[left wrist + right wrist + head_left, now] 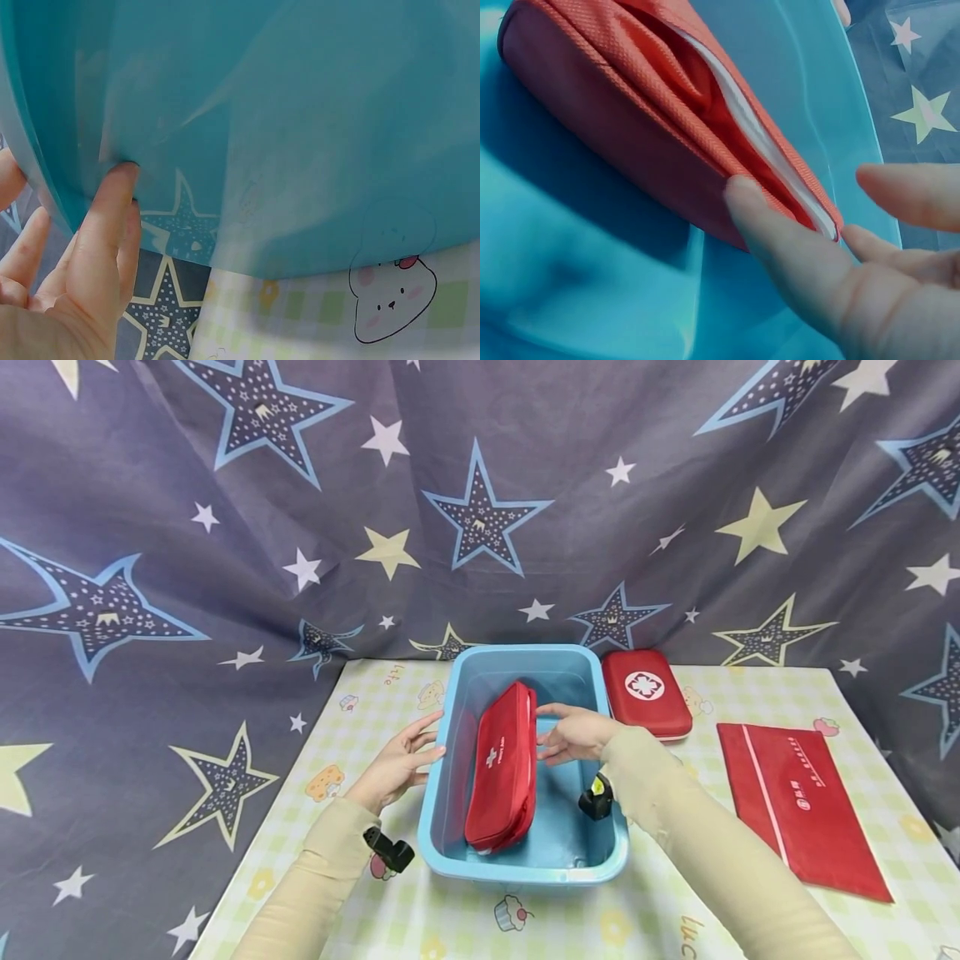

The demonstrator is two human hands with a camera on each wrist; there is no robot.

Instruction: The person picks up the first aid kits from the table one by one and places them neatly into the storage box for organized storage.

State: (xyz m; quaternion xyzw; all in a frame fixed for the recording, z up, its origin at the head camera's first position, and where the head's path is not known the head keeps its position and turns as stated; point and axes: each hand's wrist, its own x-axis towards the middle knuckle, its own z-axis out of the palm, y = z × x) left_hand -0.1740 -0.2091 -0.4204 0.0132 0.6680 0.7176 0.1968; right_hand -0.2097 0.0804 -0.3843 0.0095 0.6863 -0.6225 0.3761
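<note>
A red first-aid pouch with a white cross leans on its long side inside a light blue plastic bin. My right hand reaches into the bin and touches the pouch's right edge with extended fingers. In the right wrist view, the thumb rests against the pouch, whose zipped edge gapes a little. My left hand is at the bin's left side, fingertips against the rim. The left wrist view shows its straight fingers touching the bin's outer wall.
Right behind the bin's right side lies a red hard case with a white round emblem. Farther right is a flat red pouch with a white stripe. Under them spreads a checked tablecloth; a star-patterned curtain hangs behind.
</note>
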